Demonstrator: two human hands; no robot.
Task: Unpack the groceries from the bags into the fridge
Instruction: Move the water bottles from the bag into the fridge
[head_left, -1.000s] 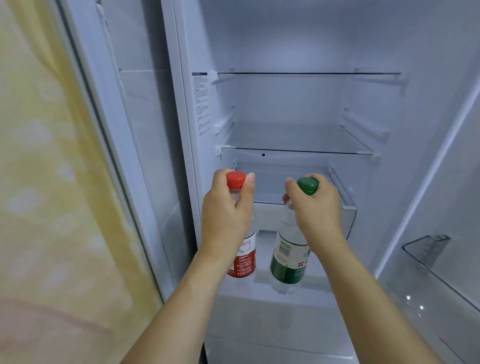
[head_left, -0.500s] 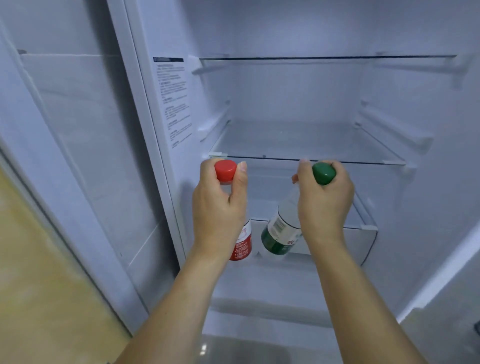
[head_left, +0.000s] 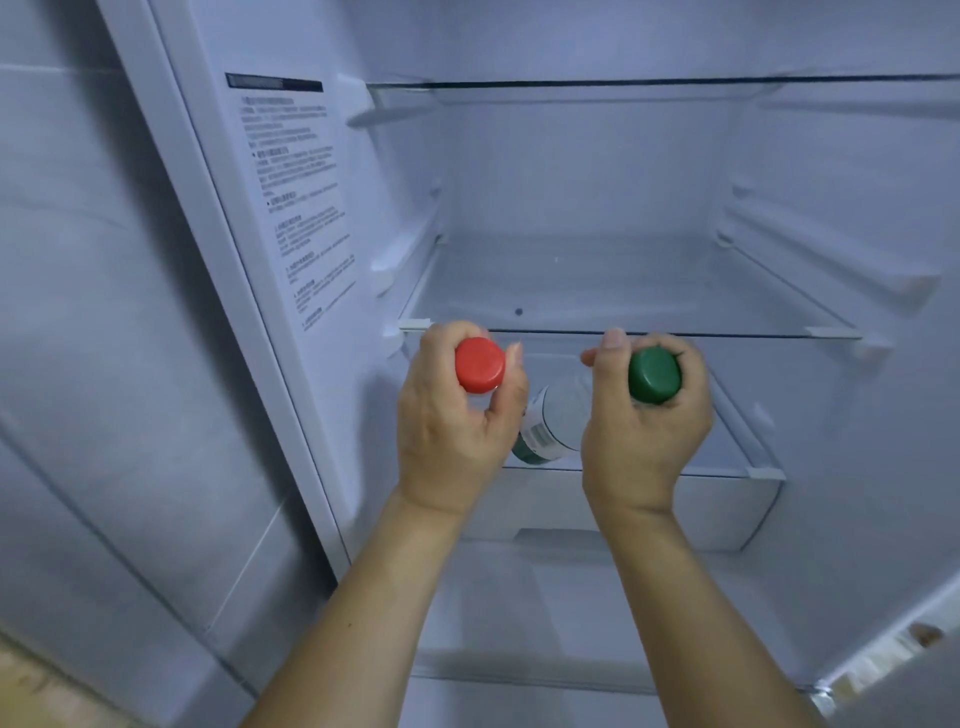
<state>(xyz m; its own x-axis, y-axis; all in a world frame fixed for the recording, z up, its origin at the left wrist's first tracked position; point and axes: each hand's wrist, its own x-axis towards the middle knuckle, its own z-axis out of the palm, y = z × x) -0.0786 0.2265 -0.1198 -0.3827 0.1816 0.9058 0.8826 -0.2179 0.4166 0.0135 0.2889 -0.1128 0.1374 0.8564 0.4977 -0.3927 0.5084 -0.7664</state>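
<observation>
My left hand (head_left: 452, 426) grips the neck of a red-capped bottle (head_left: 480, 365); only its cap shows, the body is hidden behind the hand. My right hand (head_left: 644, 436) grips a green-capped bottle (head_left: 556, 421) by the neck, with its clear body and green-white label tilted toward the fridge interior. Both bottles are held just in front of the middle glass shelf (head_left: 628, 332), above the drawer (head_left: 727, 499) at the bottom of the open fridge.
An upper glass shelf (head_left: 649, 83) spans the top. The left fridge wall carries a printed label (head_left: 296, 208). A white wall stands left of the fridge. Part of the door shows at the lower right corner.
Both hands have risen and moved closer into the fridge. The bottles have tipped so their caps point toward me and their bases point inward. The view has closed in on the shelves.
</observation>
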